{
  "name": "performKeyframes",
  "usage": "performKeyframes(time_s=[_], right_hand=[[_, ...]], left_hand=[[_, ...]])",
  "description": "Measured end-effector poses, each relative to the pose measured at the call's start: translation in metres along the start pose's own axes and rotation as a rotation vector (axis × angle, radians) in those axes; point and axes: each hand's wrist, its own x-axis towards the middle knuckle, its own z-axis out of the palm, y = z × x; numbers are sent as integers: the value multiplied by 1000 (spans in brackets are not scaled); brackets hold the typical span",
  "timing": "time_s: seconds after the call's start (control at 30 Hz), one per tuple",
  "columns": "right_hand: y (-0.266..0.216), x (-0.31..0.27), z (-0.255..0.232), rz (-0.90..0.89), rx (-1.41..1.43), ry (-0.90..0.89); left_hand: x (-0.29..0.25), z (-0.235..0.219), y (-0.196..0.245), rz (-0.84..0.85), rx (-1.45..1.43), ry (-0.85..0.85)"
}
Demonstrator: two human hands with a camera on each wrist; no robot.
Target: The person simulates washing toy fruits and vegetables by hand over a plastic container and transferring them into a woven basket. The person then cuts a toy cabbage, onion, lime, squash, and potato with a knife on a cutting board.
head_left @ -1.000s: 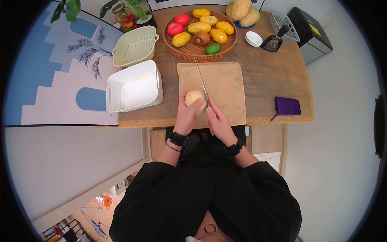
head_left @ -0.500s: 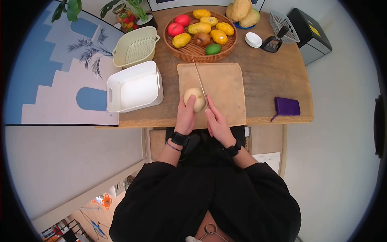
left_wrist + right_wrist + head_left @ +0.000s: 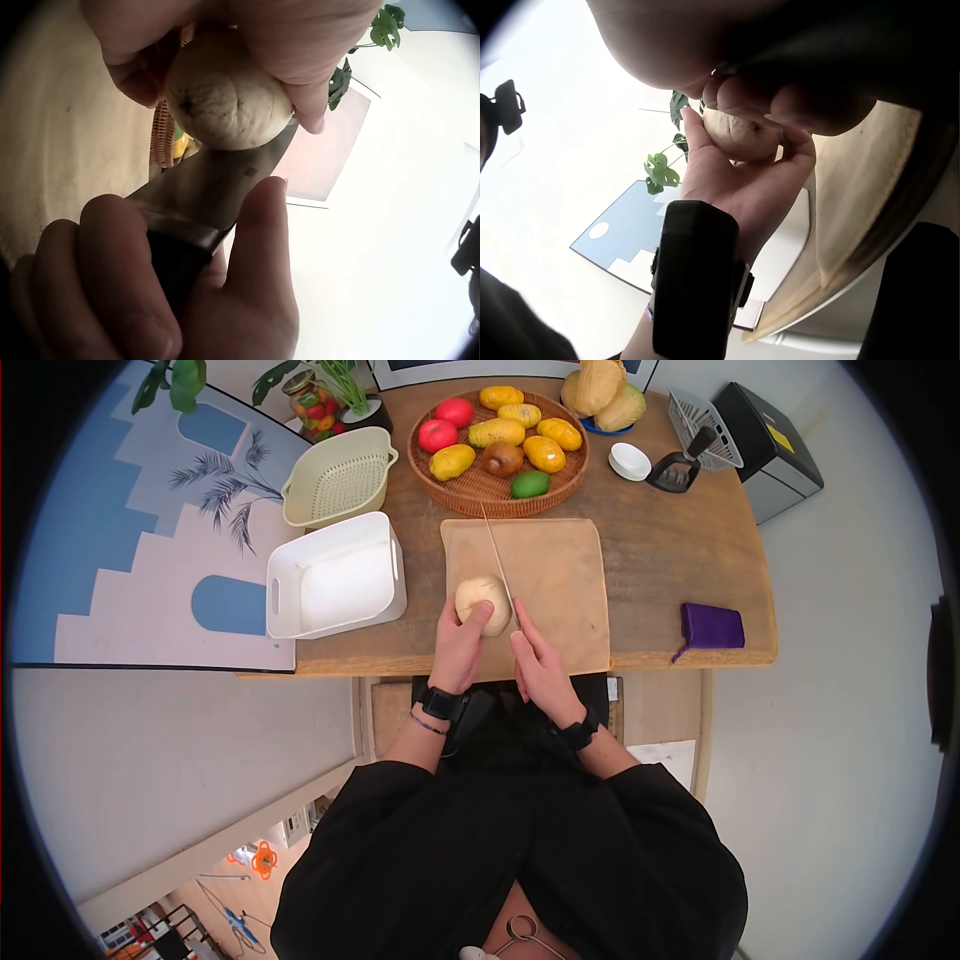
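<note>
"Sliding across the jicama-like root [image 3: 474,594], the left thumb [image 3: 483,610] now sits nearer the blade. What of the grips?"

"Both stay clamped: the left grip [image 3: 459,648] round the root, the right grip [image 3: 546,672] round the black handle of the knife [image 3: 195,187]."

"And what does that slide mean?"

"A small adjustment of hold, I judge. The blade lies close along the root, right of the left grip; whether it bites, I can't tell."

"What's beneath?"

"The cutting board [image 3: 560,580], under the grips, on a wooden worktop [image 3: 680,550]. Beyond them sits a woven basket [image 3: 540,507] of fruit. Left of the left grip is a white bin [image 3: 335,585], with a pale green colander [image 3: 335,485] past it; right of the right grip, a purple wallet [image 3: 713,627]."

"And the room?"

"Leaves [image 3: 186,385] far off to the grips' left, a pale wall [image 3: 850,660] to their right."
</note>
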Motion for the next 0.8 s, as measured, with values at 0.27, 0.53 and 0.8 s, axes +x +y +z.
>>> performKeyframes(time_s=[0.27,0.53,0.8], right_hand=[[-4,3,-4,-9,-113,33],[-6,-2,-7,-44,-97,-22],[7,3,-10,-145,-215,-31]], left_hand=[[-11,7,11,-9,-56,-48],[-1,-14,13,-19,43,-113],[-9,-2,10,-32,-167,-74]])
